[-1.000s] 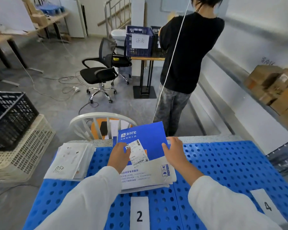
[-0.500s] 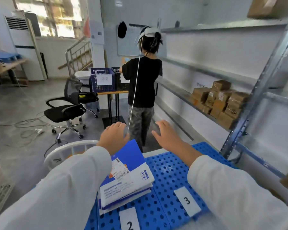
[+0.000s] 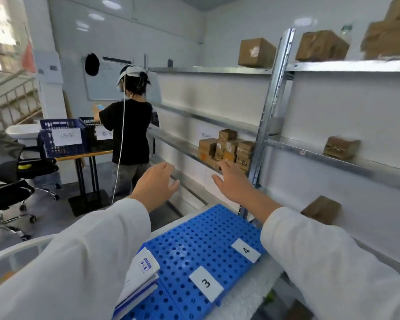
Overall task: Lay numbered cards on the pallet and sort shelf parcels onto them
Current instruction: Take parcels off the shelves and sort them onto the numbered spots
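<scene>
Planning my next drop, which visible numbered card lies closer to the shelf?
Card 4, further along the pallet toward the shelf; card 3 lies nearer you.

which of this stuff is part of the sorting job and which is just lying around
Job: blue pallet, card 3, card 4, stacked envelopes, brown shelf parcels, left hand, right hand.
Lying about: office chair, blue crate, black cap.

Blue perforated pallet (image 3: 201,236), white black-numbered cards (image 3: 206,283), brown parcels (image 3: 226,147).
</scene>
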### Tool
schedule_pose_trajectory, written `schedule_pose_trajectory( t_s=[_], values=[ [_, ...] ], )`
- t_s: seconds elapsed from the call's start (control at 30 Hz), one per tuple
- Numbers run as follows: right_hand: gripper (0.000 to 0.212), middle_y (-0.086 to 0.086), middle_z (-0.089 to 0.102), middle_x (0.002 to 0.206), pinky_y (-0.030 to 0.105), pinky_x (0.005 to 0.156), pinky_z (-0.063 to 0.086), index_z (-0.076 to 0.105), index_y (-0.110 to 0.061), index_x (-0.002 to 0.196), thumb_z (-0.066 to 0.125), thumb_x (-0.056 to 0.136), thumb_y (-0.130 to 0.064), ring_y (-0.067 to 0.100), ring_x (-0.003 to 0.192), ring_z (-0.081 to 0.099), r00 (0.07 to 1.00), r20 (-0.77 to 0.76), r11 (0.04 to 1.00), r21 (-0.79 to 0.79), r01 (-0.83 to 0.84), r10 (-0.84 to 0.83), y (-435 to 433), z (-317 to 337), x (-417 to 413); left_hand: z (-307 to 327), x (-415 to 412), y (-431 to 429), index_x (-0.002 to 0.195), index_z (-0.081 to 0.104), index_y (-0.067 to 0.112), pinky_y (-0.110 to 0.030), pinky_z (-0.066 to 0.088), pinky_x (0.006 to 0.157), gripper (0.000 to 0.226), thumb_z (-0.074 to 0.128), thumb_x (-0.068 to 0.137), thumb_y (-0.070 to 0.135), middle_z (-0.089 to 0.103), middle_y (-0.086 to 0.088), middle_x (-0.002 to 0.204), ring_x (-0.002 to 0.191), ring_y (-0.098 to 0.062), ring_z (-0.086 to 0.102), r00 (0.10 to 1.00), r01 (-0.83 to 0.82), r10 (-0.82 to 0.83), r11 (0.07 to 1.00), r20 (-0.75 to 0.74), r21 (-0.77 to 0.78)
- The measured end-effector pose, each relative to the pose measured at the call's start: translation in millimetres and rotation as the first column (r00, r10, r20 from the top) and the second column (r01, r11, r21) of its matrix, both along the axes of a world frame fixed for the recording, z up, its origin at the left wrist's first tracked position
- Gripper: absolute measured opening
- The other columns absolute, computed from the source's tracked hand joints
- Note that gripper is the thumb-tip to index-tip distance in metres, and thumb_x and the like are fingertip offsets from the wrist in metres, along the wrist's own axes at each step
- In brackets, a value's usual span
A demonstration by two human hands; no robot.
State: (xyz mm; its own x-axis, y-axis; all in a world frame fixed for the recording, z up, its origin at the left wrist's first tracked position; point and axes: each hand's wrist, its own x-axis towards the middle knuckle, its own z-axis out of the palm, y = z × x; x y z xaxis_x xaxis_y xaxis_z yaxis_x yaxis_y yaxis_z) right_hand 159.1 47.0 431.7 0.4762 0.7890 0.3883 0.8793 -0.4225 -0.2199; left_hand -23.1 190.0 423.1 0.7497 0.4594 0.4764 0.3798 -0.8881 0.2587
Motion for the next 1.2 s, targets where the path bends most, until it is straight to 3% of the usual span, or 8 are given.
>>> schedule_pose_trajectory(
  t_s=[0.2, 0.43, 0.73, 0.9, 1.0, 1.2],
  values=[
    [0.043, 0.004, 0.044, 0.138, 0.037, 0.108, 0.035, 0.042, -0.013, 0.137, 0.044, 0.100, -0.035, 0.023, 0.129, 0.040, 0.995, 0.038, 0.994, 0.055, 0.091, -0.094, -87.5, 20.0, 14.5, 20.5, 44.2, -54.2, 0.140, 0.042, 0.012, -0.036, 0.037, 0.109, 0.052, 0.049, 0.095, 0.036, 0.048, -0.005, 0.140, 0.127, -0.022, 0.045, 0.996, 0.086, -0.085, 0.995, -0.025, 0.048],
    [0.049, 0.007, 0.040, 0.145, 0.036, 0.112, 0.029, 0.037, -0.011, 0.143, 0.042, 0.100, -0.033, 0.023, 0.134, 0.036, 0.961, 0.002, 0.959, 0.067, 0.275, -0.275, -220.0, 20.9, 21.7, 16.7, 81.4, -166.8, 0.135, 0.046, 0.015, -0.032, 0.040, 0.100, 0.045, 0.047, 0.096, 0.038, 0.052, -0.001, 0.134, 0.119, -0.019, 0.050, 0.962, 0.272, -0.273, 0.956, -0.008, 0.113],
    [0.045, 0.003, 0.044, 0.137, 0.035, 0.108, 0.034, 0.040, -0.014, 0.138, 0.045, 0.098, -0.034, 0.022, 0.125, 0.040, 0.891, 0.013, 0.891, 0.024, 0.453, -0.453, -395.5, -0.8, -2.7, 17.6, 122.5, -316.7, 0.142, 0.037, 0.016, -0.034, 0.029, 0.113, 0.053, 0.050, 0.095, 0.037, 0.042, -0.002, 0.146, 0.134, -0.019, 0.039, 0.865, 0.501, -0.499, 0.854, -0.051, 0.139],
    [0.053, 0.009, 0.036, 0.149, 0.033, 0.115, 0.023, 0.033, -0.009, 0.145, 0.043, 0.101, -0.035, 0.024, 0.137, 0.031, 0.802, 0.004, 0.800, 0.076, 0.595, -0.597, -496.1, 21.1, -9.2, 35.2, 153.2, -408.2, 0.139, 0.045, 0.010, -0.038, 0.028, 0.114, 0.047, 0.049, 0.097, 0.030, 0.040, -0.007, 0.148, 0.136, -0.024, 0.037, 0.780, 0.621, -0.622, 0.757, -0.068, 0.203],
    [0.055, 0.009, 0.034, 0.151, 0.033, 0.115, 0.022, 0.031, -0.007, 0.147, 0.041, 0.101, -0.036, 0.024, 0.140, 0.028, 0.734, -0.032, 0.731, 0.079, 0.678, -0.678, -547.0, 34.5, -4.9, 47.5, 173.0, -455.8, 0.140, 0.042, 0.014, -0.036, 0.031, 0.112, 0.049, 0.050, 0.095, 0.033, 0.043, -0.004, 0.146, 0.133, -0.023, 0.040, 0.736, 0.670, -0.677, 0.729, 0.001, 0.139],
    [0.050, 0.013, 0.039, 0.143, 0.039, 0.106, 0.035, 0.036, -0.004, 0.140, 0.041, 0.101, -0.036, 0.029, 0.130, 0.039, 0.604, -0.035, 0.601, 0.070, 0.796, -0.796, -598.4, 53.2, 28.1, 54.9, 232.5, -510.8, 0.133, 0.049, 0.013, -0.029, 0.035, 0.105, 0.043, 0.051, 0.095, 0.033, 0.046, -0.002, 0.140, 0.127, -0.019, 0.044, 0.623, 0.770, -0.782, 0.620, 0.030, 0.150]
  ],
)
